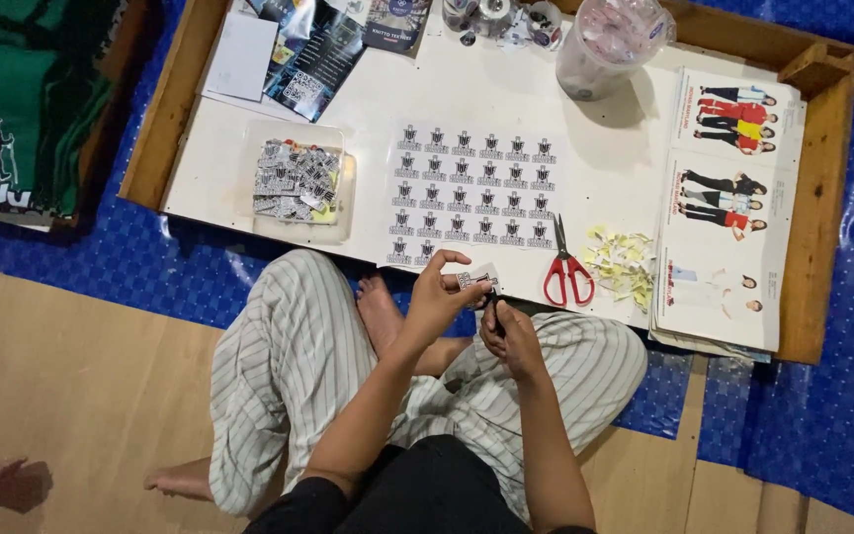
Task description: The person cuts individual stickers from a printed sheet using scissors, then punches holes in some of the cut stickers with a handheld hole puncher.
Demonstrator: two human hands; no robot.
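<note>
Your legs: you sit cross-legged in striped trousers (289, 366) on a wooden floor, with bare feet tucked toward the low table (506, 99).
Your left hand (439, 297): your fingers are pinched together on a small cut sticker (473, 279), which sticks out past your fingertips toward the table edge.
Your right hand (513, 334): it is curled shut around a thin dark tool (495, 314); its tip points up at the sticker's lower edge, and you cannot tell whether they touch.
Scissors (566, 269): red-handled, lying on the table just beyond your right hand.
Paper scraps (623, 263): a yellowish heap beside the scissors.
Sticker sheet (471, 193): rows of black-and-white stickers, flat, just beyond your hands.
Tray (298, 183): clear, filled with cut stickers, left of the sheet.
Jug (607, 44): clear plastic, at the far edge.
</note>
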